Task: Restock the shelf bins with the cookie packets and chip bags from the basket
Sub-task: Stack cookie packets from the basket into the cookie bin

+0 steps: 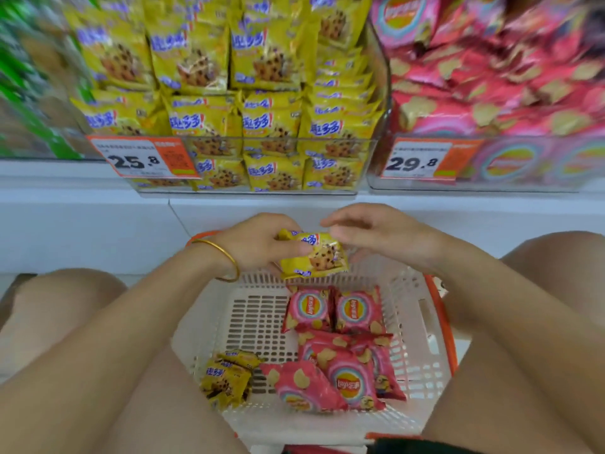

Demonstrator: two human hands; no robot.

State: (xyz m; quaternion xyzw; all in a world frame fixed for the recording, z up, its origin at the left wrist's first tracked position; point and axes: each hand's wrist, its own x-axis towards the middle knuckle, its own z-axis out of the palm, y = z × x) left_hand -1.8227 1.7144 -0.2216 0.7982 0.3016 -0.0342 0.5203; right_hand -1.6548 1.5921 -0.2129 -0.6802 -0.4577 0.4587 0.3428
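Note:
My left hand [258, 244] grips a yellow cookie packet [316, 257] above the far rim of the white basket [415, 326]. My right hand [376, 235] hovers just right of the packet with relaxed fingers and holds nothing. In the basket lie more yellow cookie packets [226, 376] at the near left and several pink chip bags [340, 348] on the right. Ahead, a clear shelf bin [376, 152] is packed with yellow cookie packets [271, 77], and the bin to its right [523, 181] holds pink chip bags [491, 86].
Price tags reading 25.8 [140, 158] and 29.8 [422, 160] hang on the bin fronts. A green-packed bin [29, 93] stands at the left. A white shelf ledge [98, 204] runs below the bins. My knees flank the basket, whose orange handle [440, 319] lies on its right.

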